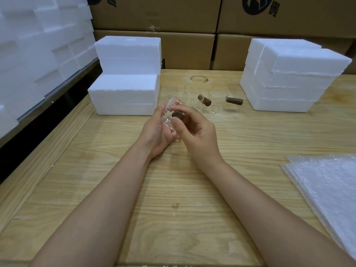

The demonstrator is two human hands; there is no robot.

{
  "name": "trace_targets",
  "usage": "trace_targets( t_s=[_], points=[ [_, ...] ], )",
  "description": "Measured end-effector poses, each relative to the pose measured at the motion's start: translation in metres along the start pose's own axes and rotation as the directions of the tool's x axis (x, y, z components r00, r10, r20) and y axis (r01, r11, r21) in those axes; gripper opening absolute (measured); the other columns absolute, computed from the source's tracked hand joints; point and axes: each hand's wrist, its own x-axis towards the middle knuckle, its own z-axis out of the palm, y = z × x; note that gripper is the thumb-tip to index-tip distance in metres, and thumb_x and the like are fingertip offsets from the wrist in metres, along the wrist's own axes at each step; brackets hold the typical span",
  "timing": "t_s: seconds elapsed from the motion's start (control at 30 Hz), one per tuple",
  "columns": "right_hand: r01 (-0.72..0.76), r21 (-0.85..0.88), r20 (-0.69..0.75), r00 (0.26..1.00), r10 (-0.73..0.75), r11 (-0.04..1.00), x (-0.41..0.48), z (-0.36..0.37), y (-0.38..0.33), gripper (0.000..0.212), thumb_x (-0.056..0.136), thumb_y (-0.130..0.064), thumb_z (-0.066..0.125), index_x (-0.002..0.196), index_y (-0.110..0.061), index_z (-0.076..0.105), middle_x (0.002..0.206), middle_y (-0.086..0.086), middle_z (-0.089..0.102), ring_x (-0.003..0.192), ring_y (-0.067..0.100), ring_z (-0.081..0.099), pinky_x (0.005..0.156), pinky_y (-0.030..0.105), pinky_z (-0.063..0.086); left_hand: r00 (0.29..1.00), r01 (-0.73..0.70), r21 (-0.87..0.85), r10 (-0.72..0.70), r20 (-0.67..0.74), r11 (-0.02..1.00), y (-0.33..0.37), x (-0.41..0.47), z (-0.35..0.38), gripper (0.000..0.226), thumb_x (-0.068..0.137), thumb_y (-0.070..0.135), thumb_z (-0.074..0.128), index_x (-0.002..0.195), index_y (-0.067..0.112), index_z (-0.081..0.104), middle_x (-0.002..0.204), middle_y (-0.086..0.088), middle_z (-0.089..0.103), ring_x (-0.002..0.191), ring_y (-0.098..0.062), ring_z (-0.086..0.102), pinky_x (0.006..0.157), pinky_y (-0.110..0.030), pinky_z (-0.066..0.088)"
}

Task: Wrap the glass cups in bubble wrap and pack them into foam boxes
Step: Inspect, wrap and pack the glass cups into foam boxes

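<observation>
A clear glass cup [169, 114] with a dark wooden handle is held above the middle of the wooden table [115, 180]. My left hand [156, 133] cradles the glass body from the left, fingers curled round it. My right hand [194, 130] pinches the wooden handle between thumb and fingers. Behind them stand three more glass cups [194, 97], two with brown handles pointing right. A stack of bubble wrap sheets [327, 185] lies at the right edge. Closed white foam boxes stand at the back left [125, 93] and back right [289, 79].
Cardboard cartons [188, 51] line the wall behind the table. A tall pile of white foam pieces [38, 54] fills the left side beyond the table's edge. A small stain [175, 206] marks the table between my forearms.
</observation>
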Motion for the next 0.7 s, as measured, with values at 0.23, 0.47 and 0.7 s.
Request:
trace_targets(
  t_s=[0.23, 0.47, 0.7],
  points=[
    [-0.093, 0.075, -0.097, 0.99, 0.1, 0.993, 0.0049, 0.0007, -0.0042, 0.014, 0.089, -0.022, 0.055, 0.093, -0.015, 0.067, 0.074, -0.018, 0.063, 0.065, -0.003, 0.054, 0.066, 0.025, 0.045, 0.998, -0.059, 0.117, 0.061, -0.012, 0.991, -0.0042, 0.002, 0.0023, 0.039, 0.105, 0.036, 0.026, 0.122, 0.011, 0.05, 0.104, -0.008, 0.068, 0.087, -0.018, 0.068, 0.072, -0.032, 0.057],
    [-0.127, 0.125, -0.015, 0.991, 0.13, 0.984, 0.0033, 0.0021, -0.0035, 0.027, 0.098, -0.018, 0.042, 0.112, -0.009, 0.062, 0.087, -0.011, 0.062, 0.065, -0.004, 0.055, 0.069, 0.012, 0.04, 0.992, -0.015, 0.1, 0.027, -0.122, 0.995, -0.0038, 0.0044, 0.0006, 0.038, 0.106, 0.031, 0.025, 0.106, 0.018, 0.061, 0.103, -0.006, 0.067, 0.086, -0.017, 0.068, 0.066, -0.031, 0.057],
    [-0.071, -0.077, -0.029, 0.997, 0.069, 0.995, -0.0006, 0.0009, -0.0022, 0.033, 0.091, -0.024, 0.052, 0.123, -0.016, 0.058, 0.104, -0.008, 0.063, 0.096, 0.001, 0.059, 0.085, 0.019, 0.047, 0.992, 0.034, 0.101, -0.021, -0.125, 0.994, -0.002, 0.0019, 0.0027, 0.051, 0.106, 0.039, 0.021, 0.127, 0.006, 0.054, 0.109, -0.013, 0.069, 0.09, -0.022, 0.071, 0.085, -0.036, 0.055]
  ],
)
